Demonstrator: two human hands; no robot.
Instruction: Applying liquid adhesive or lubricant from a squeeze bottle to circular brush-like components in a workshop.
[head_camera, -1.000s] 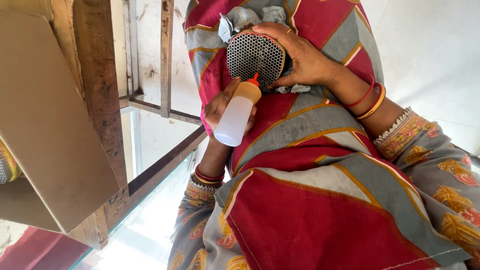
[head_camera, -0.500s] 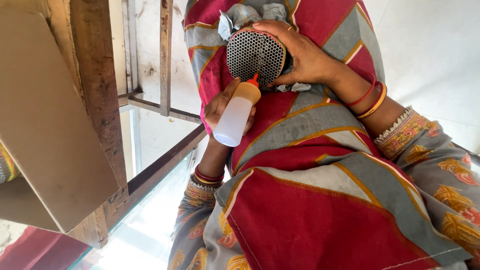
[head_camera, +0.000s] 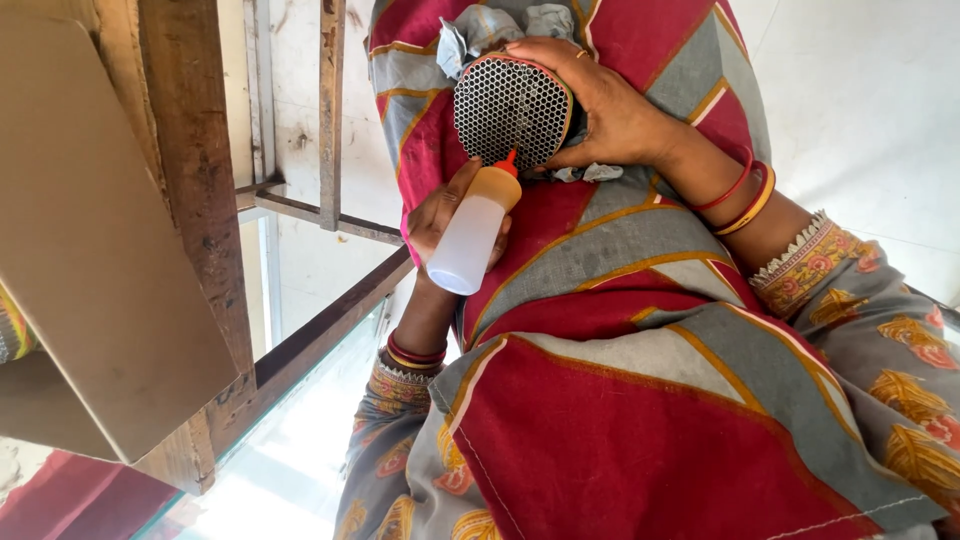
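A round part with a honeycomb mesh face (head_camera: 512, 110), ringed by a thin red rim, sits at the top middle of the view, resting against the person's lap. The right hand (head_camera: 610, 105) curls over its right edge and top, fingers closed around the rim and clamped on it. A grey rag (head_camera: 490, 25) is bunched behind and above the part, and a scrap of the same cloth shows just under the hand.

Just below the mesh, a small squeeze bottle (head_camera: 472, 238) with a translucent white body, an amber shoulder and a red nozzle (head_camera: 510, 158) points upward, its tip touching or all but touching the lower edge of the mesh. The left hand (head_camera: 445, 215) wraps the bottle from the left, fingers closed on its body, thumb on the near side.

There is one mesh part, one bottle and one rag. The right wrist carries three bangles (head_camera: 742, 195), red and orange; the left wrist (head_camera: 412, 355) carries a stack of red and gold ones, too close together to count.

Both things lie over a draped cloth (head_camera: 640, 400) in red and grey blocks with yellow stripes, with patterned grey sleeves to either side. To the left stands a rough wooden frame (head_camera: 195, 200) with a tan flat board (head_camera: 90, 250) leaning on it, and a pale wall (head_camera: 870, 100) fills the right.
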